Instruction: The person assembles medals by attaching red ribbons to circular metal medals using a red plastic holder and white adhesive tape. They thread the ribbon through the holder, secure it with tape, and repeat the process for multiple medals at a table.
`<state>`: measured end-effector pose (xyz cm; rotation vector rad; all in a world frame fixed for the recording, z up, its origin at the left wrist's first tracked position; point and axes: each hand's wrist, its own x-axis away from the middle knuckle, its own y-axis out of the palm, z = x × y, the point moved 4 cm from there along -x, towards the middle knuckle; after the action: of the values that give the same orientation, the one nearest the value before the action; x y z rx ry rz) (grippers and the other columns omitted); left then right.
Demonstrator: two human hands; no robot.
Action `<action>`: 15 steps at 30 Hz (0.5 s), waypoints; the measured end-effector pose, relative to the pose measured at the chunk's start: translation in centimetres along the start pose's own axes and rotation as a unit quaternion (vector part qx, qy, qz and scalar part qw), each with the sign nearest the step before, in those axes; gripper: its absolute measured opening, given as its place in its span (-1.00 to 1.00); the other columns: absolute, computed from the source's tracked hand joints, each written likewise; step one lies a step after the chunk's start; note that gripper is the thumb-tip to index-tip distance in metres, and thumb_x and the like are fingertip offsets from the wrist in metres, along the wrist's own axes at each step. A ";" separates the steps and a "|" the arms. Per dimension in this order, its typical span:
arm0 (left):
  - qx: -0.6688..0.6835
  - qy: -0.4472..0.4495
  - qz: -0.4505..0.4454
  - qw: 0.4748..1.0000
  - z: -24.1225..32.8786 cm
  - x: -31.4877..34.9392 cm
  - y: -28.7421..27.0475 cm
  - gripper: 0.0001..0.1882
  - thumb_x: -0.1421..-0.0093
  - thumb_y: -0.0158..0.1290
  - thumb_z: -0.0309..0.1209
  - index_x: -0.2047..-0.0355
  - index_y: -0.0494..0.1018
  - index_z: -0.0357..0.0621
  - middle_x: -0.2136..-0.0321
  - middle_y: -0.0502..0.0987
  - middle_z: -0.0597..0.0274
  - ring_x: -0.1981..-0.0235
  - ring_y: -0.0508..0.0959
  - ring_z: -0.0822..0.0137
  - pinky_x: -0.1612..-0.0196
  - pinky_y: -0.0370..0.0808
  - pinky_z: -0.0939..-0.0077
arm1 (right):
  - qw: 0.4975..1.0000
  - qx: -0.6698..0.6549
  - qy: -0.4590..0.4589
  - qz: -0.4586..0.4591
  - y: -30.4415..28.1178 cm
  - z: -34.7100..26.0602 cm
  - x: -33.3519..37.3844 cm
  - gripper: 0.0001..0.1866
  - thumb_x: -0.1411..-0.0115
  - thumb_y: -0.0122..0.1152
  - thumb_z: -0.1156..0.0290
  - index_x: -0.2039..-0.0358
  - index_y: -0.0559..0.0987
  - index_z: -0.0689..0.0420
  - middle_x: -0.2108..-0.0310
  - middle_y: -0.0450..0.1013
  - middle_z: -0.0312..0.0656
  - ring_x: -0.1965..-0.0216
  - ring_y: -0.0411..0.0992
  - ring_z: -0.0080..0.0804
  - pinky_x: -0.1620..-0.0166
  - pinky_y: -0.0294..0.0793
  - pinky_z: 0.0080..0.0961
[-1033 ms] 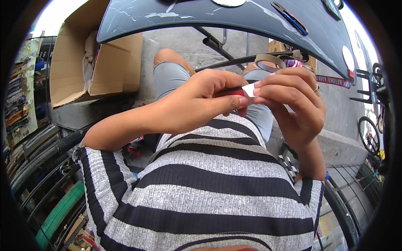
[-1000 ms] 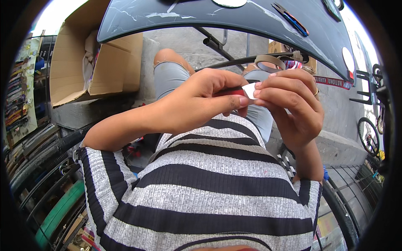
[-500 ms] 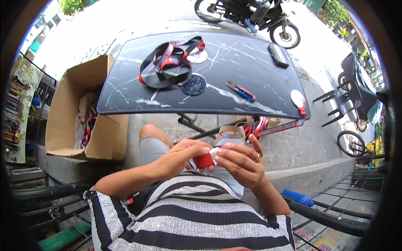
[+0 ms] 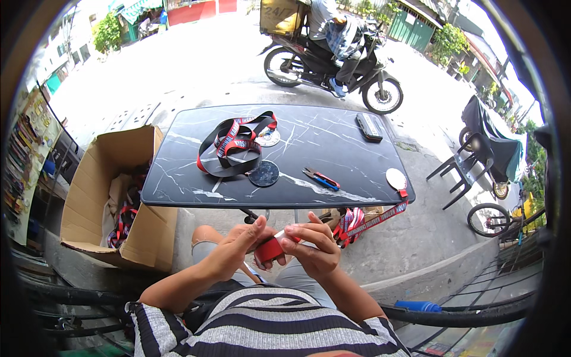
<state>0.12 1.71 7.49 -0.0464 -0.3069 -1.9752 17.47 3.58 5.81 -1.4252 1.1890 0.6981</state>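
Above my lap, my left hand (image 4: 232,250) holds a flat red piece (image 4: 269,250), perhaps a folded band or tape, with its fingers behind it and its thumb raised. My right hand (image 4: 315,247) pinches a small white piece (image 4: 281,236) at the red piece's upper edge. Beyond them on the black marbled table (image 4: 285,196) lie black-and-red lanyards (image 4: 229,146), a dark disc (image 4: 263,174), and a pale medal (image 4: 269,138). Thread snips (image 4: 321,178) with blue and red handles rest to the right. A whitish medal (image 4: 395,178) sits at the right corner, its red ribbon (image 4: 380,220) hanging over the edge.
An open cardboard box (image 4: 113,196) with lanyards inside stands left of the table. A dark case (image 4: 369,128) lies at the far right corner. Beyond, a person rides a motorcycle (image 4: 333,65). A plastic chair (image 4: 467,163) and a blue cylinder (image 4: 418,306) are at right.
The view has tilted up, so the table sits lower and more street shows. My left thumb has lifted off the red piece. Both hands still hold their pieces.
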 end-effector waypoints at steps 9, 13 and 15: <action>-0.061 0.040 -0.034 0.997 1.4 1.4 -0.8 -0.01 -0.28 -0.54 0.35 0.03 0.44 -0.43 0.34 0.60 -0.01 0.31 0.60 0.31 0.18 0.52 0.48 | 0.998 -0.034 0.032 -0.045 0.2 -0.6 -1.7 -0.46 0.03 0.39 0.39 -0.04 0.57 0.07 -0.02 0.44 -0.11 0.00 0.47 -0.22 0.01 0.52 -0.31; -0.059 0.053 -0.063 0.995 0.7 1.3 -0.7 0.05 -0.25 -0.62 0.38 0.01 0.41 -0.46 0.33 0.60 -0.01 0.30 0.59 0.29 0.15 0.50 0.47 | 0.999 -0.015 0.053 0.002 0.2 -0.6 -1.1 -0.64 0.05 0.42 0.36 0.15 0.67 -0.02 0.06 0.48 -0.18 0.08 0.50 -0.35 -0.02 0.51 -0.28; 0.003 0.057 -0.041 0.998 0.1 1.1 -0.9 -0.05 -0.32 -0.51 0.30 0.11 0.47 -0.48 0.40 0.60 0.02 0.37 0.59 0.31 0.20 0.51 0.49 | 0.998 -0.006 0.060 0.033 0.0 -1.4 -0.9 -0.68 0.00 0.36 0.32 0.16 0.67 -0.05 0.10 0.48 -0.24 0.12 0.46 -0.38 -0.08 0.43 -0.23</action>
<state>-1.16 1.08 7.62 0.0839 -0.2448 -2.0498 16.88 2.53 6.93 -1.4601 1.3323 0.6742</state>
